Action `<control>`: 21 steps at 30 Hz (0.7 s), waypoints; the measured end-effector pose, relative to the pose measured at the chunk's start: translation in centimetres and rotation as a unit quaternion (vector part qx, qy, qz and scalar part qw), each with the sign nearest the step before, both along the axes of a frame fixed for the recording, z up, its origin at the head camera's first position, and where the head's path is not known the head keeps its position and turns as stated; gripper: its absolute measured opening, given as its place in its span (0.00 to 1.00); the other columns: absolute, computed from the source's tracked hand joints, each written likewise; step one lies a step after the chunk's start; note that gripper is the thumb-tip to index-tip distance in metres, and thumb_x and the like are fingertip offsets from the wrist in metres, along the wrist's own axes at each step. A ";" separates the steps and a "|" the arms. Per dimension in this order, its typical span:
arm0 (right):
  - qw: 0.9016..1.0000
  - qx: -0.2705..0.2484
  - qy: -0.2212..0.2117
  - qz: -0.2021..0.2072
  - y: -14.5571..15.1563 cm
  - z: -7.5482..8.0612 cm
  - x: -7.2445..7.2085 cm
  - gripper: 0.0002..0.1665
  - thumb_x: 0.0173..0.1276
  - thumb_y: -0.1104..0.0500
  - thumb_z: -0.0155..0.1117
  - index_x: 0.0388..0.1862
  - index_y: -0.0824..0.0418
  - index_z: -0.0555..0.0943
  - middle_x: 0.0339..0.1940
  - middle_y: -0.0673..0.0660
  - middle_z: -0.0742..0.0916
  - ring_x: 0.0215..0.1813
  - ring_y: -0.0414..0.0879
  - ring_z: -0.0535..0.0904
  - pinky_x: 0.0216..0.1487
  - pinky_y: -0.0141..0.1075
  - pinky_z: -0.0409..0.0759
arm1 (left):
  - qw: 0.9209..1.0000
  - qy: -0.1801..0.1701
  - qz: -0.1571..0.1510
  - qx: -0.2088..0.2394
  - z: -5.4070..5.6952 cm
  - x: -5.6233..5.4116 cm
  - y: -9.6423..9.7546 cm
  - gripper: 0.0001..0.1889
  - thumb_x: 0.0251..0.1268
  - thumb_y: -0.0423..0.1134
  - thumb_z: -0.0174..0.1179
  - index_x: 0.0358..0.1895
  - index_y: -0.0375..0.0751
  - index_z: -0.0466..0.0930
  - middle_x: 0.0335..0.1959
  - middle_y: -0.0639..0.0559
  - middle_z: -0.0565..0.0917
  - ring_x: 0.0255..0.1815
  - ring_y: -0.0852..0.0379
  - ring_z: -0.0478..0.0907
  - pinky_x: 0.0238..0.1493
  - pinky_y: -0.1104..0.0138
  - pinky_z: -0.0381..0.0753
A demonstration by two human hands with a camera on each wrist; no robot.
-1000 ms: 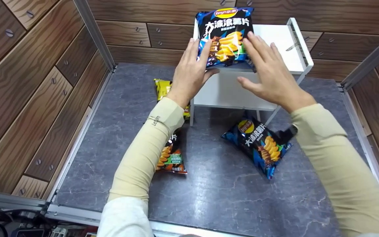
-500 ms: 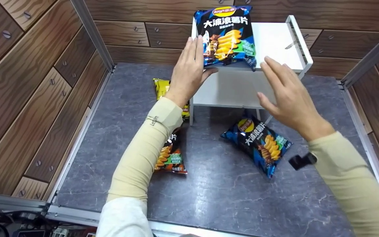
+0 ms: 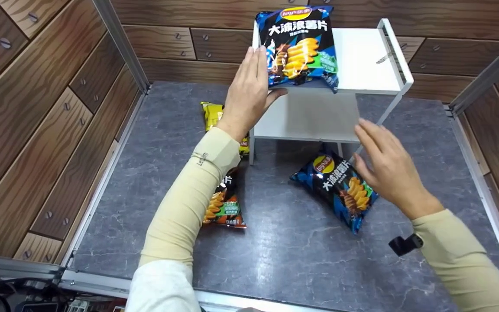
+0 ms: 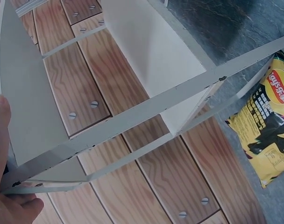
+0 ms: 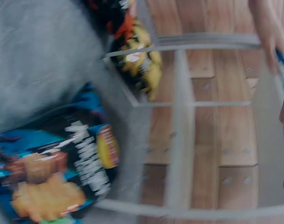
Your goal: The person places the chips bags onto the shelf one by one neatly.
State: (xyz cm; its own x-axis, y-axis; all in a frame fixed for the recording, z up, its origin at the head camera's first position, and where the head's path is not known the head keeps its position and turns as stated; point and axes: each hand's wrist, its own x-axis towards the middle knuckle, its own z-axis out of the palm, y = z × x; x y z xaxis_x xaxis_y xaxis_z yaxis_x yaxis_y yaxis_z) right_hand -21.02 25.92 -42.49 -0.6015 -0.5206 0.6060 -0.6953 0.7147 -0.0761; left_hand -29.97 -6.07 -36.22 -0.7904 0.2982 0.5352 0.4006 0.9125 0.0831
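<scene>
A blue-and-black bag of potato chips [image 3: 303,47] lies face up on the top board of a small white shelf [image 3: 362,63]. My left hand [image 3: 247,89] rests along the bag's left side, fingers straight, the thumb out by the shelf's front edge. In the left wrist view, that hand [image 4: 6,186] is at the shelf's corner. My right hand [image 3: 390,167] hangs with nothing in it, fingers extended, overlapping a second blue-and-black chip bag [image 3: 336,190] on the floor in the head view. This bag [image 5: 62,163] shows large and blurred in the right wrist view.
Left of the shelf lies a yellow chip bag [image 3: 212,115], partly hidden by my left arm. Nearer is a black-and-orange chip bag [image 3: 225,208], half behind the sleeve. The shelf has a lower board [image 3: 308,119]. Wood-patterned walls [image 3: 163,41] enclose the grey marbled floor [image 3: 275,260].
My right hand has left the upper chip bag's right side and moved down and right toward the lower bag. The left hand stays at the upper bag.
</scene>
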 end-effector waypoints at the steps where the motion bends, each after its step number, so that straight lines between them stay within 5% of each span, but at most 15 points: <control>1: 1.000 0.005 -0.012 -0.008 0.4 -0.8 0.0 0.37 0.64 0.62 0.59 0.72 0.69 0.67 0.71 0.68 0.73 0.69 0.66 0.71 0.77 0.53 0.62 | 1.000 0.001 0.001 -0.001 0.0 0.0 0.0 0.49 0.68 0.65 0.51 0.76 0.25 0.51 0.76 0.33 0.61 0.80 0.42 0.55 0.82 0.62 0.49; 9: 0.993 0.049 -0.095 -0.058 3.1 -6.2 0.6 0.41 0.58 0.68 0.63 0.73 0.68 0.66 0.72 0.68 0.71 0.69 0.67 0.69 0.72 0.62 0.65 | 1.000 -0.010 -0.001 -0.001 0.1 0.0 0.0 0.49 0.69 0.65 0.49 0.76 0.26 0.50 0.77 0.33 0.59 0.80 0.42 0.53 0.82 0.62 0.49; 15: 0.989 0.068 -0.125 -0.046 4.2 -9.5 1.5 0.47 0.52 0.73 0.69 0.73 0.66 0.66 0.73 0.69 0.71 0.70 0.67 0.69 0.69 0.67 0.66 | 1.000 -0.006 -0.002 -0.003 0.1 0.0 -0.1 0.50 0.69 0.65 0.49 0.76 0.25 0.50 0.77 0.32 0.59 0.80 0.42 0.54 0.82 0.62 0.48; 21: 0.977 0.112 -0.178 -0.044 5.2 -12.7 2.3 0.51 0.54 0.77 0.63 0.77 0.56 0.62 0.76 0.67 0.66 0.72 0.70 0.65 0.68 0.71 0.63 | 1.000 -0.011 -0.002 0.004 0.0 0.0 0.0 0.49 0.69 0.65 0.50 0.76 0.25 0.50 0.77 0.33 0.59 0.81 0.42 0.53 0.82 0.62 0.48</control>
State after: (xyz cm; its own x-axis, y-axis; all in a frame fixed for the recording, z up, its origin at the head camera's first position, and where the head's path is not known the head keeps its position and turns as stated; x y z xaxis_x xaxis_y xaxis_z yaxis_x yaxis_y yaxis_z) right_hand -18.69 31.15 -55.19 -0.8018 -0.5529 0.2265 -0.5883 0.7968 -0.1375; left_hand -29.97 -6.04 -36.24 -0.8009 0.2976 0.5196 0.4030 0.9097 0.1001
